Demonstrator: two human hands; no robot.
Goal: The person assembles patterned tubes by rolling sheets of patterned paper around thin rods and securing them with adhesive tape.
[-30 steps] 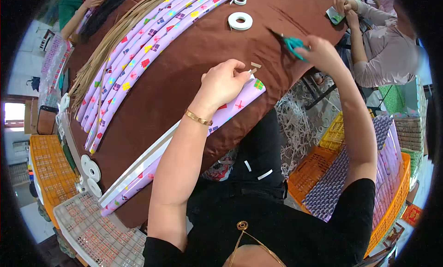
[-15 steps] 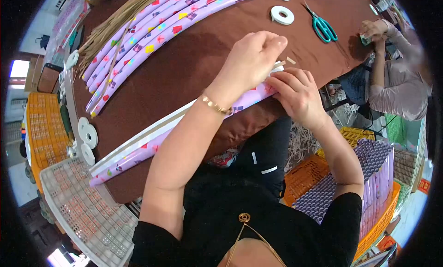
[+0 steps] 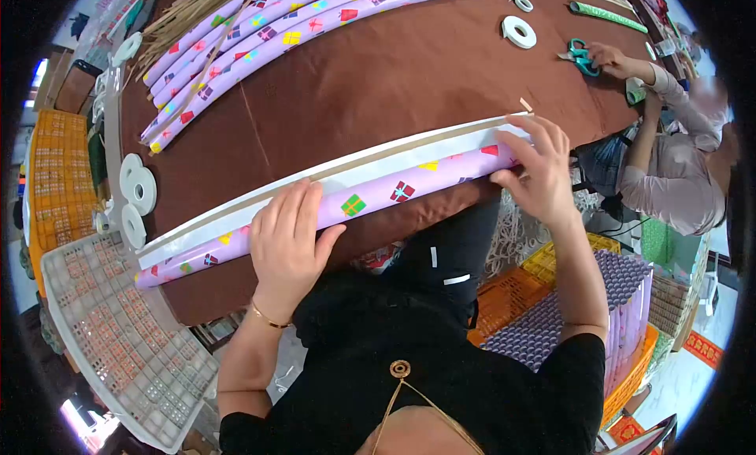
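Since the earlier frame the left hand (image 3: 285, 242) has travelled down from the right end of the purple roll (image 3: 378, 195) to left of its middle, and a co-worker's hand (image 3: 609, 59) has come to the scissors (image 3: 581, 55) at upper right. The left hand lies spread over the roll, fingers side by side on top, thumb held out wide. The right hand (image 3: 545, 170) straddles the roll's right end, fingers bent over the far edge and thumb well apart on the near side. The roll slants across the centre of the frame, with a tan strip (image 3: 370, 153) along its white far margin. Beyond, on the brown cloth (image 3: 409, 77), finished-looking rolls (image 3: 260, 53) bunch at upper left; a white tape ring (image 3: 529, 38) lies at upper right. A pale basket (image 3: 63, 286) stands at lower left.
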